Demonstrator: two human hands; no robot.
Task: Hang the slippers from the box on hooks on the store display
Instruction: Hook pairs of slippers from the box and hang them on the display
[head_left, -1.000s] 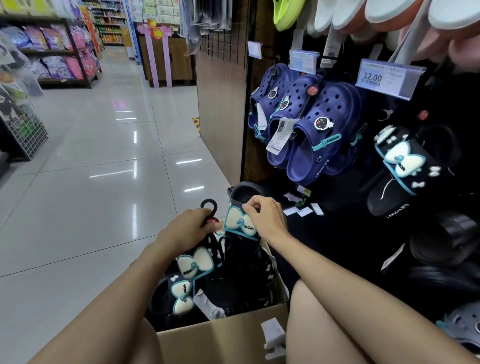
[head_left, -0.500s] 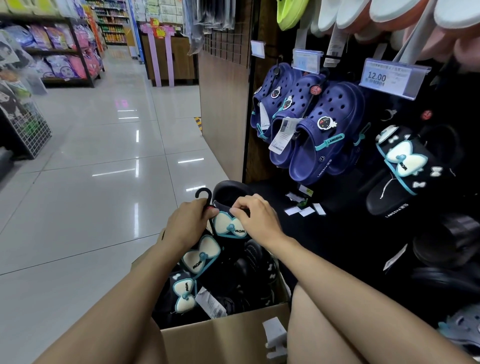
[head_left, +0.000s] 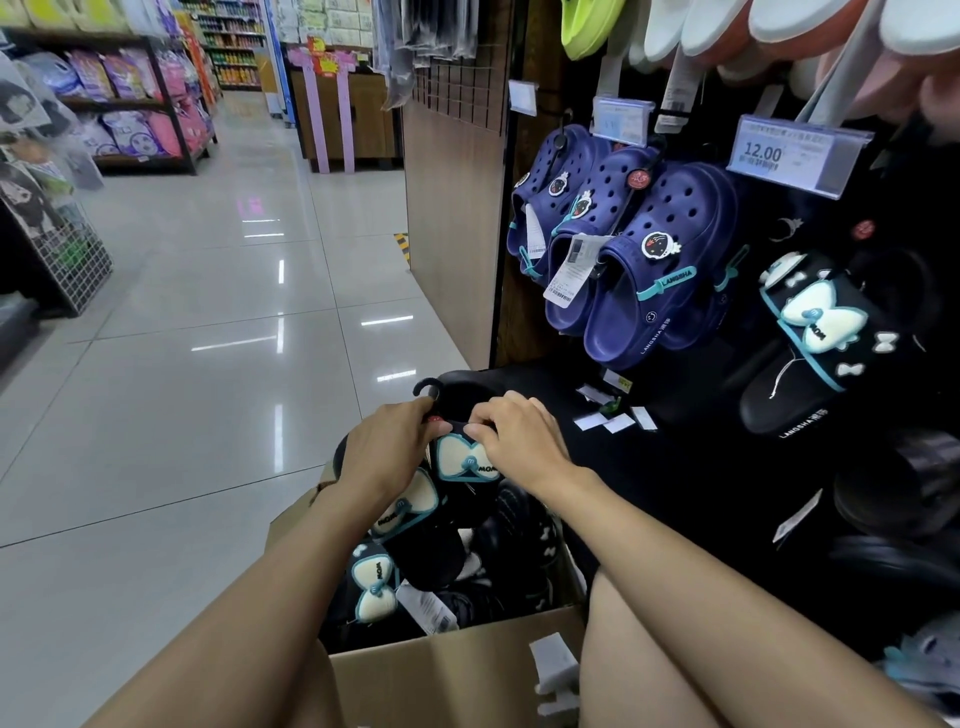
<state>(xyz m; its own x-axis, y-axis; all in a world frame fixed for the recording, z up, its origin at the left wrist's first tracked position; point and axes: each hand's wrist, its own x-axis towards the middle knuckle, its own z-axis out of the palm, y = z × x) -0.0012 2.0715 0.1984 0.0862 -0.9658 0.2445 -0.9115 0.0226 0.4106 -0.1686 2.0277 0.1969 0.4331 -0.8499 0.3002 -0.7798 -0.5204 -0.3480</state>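
- Left hand (head_left: 387, 457) grips the neck of a black plastic hanger hook (head_left: 428, 388); fingers are curled round it and the hook tip pokes up above the knuckles.
- Right hand (head_left: 522, 441) pinches the top edge of the held black bow slipper (head_left: 465, 460), fingertips on the strap beside the white-and-teal bow.
- The held pair sits directly above the open cardboard box (head_left: 447, 670), between both hands. More bow slippers (head_left: 376, 582) lie inside the box below.
- Key relation: the destination is up and to the right of the hands. A hung bow slipper (head_left: 815, 332) of the same style marks that spot, right of the navy clogs (head_left: 660, 265) and below the price tag (head_left: 795, 153).
- I can't make out the display hook itself; that zone is dark.
- Long axis of the held pair runs roughly vertical, hook end up, toes pointing down into the box.
- Right hand is on the display side. Left hand owns the hook, so judgement: the left has to carry across and up while the right steadies.
- Risk, as a guess: the lower slipper swings and clips the box rim on the way out.
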